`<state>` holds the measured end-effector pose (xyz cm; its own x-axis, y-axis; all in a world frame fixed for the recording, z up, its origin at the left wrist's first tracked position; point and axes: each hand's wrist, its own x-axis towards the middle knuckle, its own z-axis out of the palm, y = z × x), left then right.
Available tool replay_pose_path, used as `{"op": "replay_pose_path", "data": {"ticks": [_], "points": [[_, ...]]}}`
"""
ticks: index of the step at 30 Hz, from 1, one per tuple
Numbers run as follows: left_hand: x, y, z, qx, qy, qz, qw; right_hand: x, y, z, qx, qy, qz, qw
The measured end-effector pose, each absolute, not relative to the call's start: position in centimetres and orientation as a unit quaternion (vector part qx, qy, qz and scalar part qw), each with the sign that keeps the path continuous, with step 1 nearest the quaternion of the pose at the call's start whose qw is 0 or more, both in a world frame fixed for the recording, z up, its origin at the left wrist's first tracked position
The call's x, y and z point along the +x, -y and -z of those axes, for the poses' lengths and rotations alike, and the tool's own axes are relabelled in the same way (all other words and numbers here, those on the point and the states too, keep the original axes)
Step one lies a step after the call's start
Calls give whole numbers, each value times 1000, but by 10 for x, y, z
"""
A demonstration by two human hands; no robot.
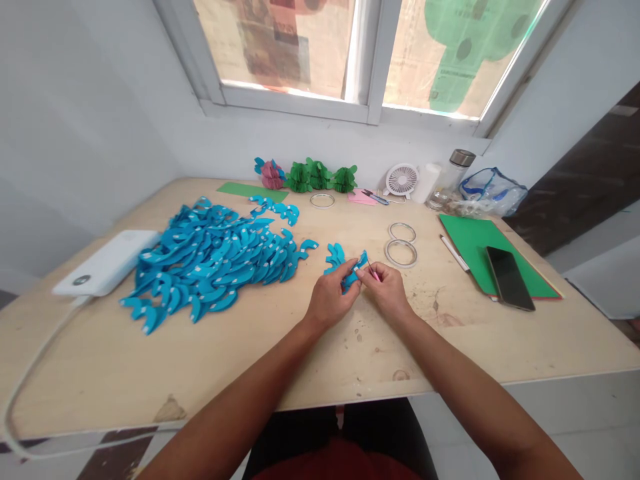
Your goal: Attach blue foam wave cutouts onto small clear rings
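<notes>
My left hand (333,291) is closed on a curved blue paper piece (350,280) with small white patches. Close beside it, my right hand (386,290) pinches a thin pink tool (375,274) with a dark, narrow tip; its exact kind is too small to make out. The tip is at the blue paper, and my right fingertips meet the paper's edge. Just beyond my left fingers lie a few more blue paper pieces (336,253). A large heap of similar curved blue pieces (225,250), many marked with white patches, spreads to the left.
Tape rolls (401,253) lie beyond my right hand. At right are a green sheet stack (470,240), a phone (509,279) and a pen (455,253). A white power bank (107,262) with a cable is at left. Green paper figures (318,175) and a small fan (402,180) stand behind.
</notes>
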<state>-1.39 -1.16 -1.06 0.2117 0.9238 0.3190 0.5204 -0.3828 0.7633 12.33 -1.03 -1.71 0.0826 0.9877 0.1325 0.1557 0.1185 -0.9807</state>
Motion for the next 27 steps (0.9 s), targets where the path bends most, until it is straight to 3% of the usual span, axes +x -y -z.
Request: {"op": "replay_pose_path", "data": {"ticks": [9, 19, 27], "points": [[-14, 11, 8, 694, -491, -418, 319, 124, 9, 18, -530, 528, -416, 517], [-13, 2, 6, 462, -480, -496, 558, 124, 11, 15, -536, 552, -403, 496], [-17, -1, 8, 362, -467, -497, 635, 126, 10, 13, -540, 567, -396, 480]]}}
